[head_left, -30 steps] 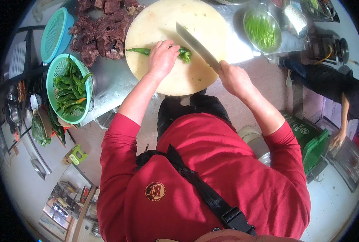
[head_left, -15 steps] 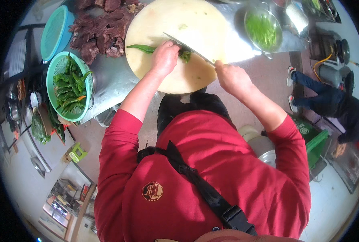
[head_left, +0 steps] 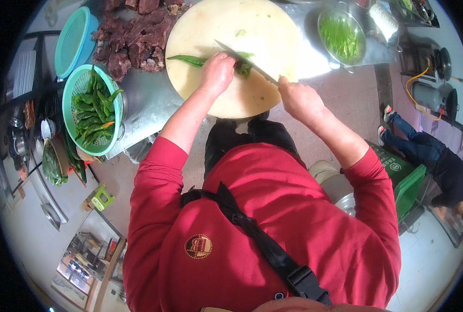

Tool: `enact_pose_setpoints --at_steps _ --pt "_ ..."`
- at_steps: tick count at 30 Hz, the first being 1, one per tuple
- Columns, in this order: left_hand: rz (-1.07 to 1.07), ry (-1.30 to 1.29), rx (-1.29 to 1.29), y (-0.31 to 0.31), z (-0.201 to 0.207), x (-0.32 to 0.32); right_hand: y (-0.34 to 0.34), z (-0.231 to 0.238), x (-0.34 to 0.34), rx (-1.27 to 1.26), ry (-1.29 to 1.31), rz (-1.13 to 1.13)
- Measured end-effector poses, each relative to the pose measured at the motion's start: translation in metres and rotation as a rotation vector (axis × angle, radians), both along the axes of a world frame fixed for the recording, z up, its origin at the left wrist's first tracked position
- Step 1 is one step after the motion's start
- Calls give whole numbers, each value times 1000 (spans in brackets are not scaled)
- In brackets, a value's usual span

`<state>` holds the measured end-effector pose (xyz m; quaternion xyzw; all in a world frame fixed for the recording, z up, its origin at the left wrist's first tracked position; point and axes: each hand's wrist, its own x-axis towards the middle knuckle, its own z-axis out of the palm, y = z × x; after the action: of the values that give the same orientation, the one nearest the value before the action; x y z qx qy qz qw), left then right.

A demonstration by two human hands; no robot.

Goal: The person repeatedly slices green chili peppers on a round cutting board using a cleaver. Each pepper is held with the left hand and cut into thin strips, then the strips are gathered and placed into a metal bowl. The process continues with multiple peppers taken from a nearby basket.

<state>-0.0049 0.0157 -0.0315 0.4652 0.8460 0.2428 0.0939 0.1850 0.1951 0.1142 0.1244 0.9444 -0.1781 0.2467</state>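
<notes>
On a round, pale cutting board (head_left: 226, 99) lies a long green chili pepper (head_left: 187, 60), its narrow end pointing left. My left hand (head_left: 217, 73) is closed over the pepper and presses it to the board. My right hand (head_left: 301, 101) grips the handle of a knife (head_left: 252, 64), whose blade slants up and left just beside my left fingers. Cut green pepper pieces (head_left: 243, 69) lie against the blade. The handle itself is mostly hidden in my right fist.
A teal basket of green peppers (head_left: 92, 112) stands left, below another teal basket (head_left: 75, 42). Dark cooked meat (head_left: 135, 36) lies beside the board. A metal bowl (head_left: 341, 36) at right holds cut greens. Another person (head_left: 424, 151) stands at far right by a green bin (head_left: 411, 190).
The knife has shifted slightly, and a bit of green pepper now shows on its far side. The other person at right has moved lower in the picture. Both my hands keep their grips.
</notes>
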Motion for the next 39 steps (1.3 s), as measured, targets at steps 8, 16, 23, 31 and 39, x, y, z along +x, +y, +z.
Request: enact_pose_setpoints --at_steps 8,16,23,31,39 --pt "23 -4 -13 -3 -5 2 -6 -3 8 19 38 -18" --pt "-21 -31 22 -7 0 -1 -7 -5 9 -28 8 -8" --pt "-62 34 122 -9 -2 -5 -13 2 8 -38 -32 -45" --pt "-29 31 83 -11 0 0 -21 5 9 -66 -19 -72" --pt "-74 84 106 -12 -3 -1 -25 -10 14 -69 12 -115"
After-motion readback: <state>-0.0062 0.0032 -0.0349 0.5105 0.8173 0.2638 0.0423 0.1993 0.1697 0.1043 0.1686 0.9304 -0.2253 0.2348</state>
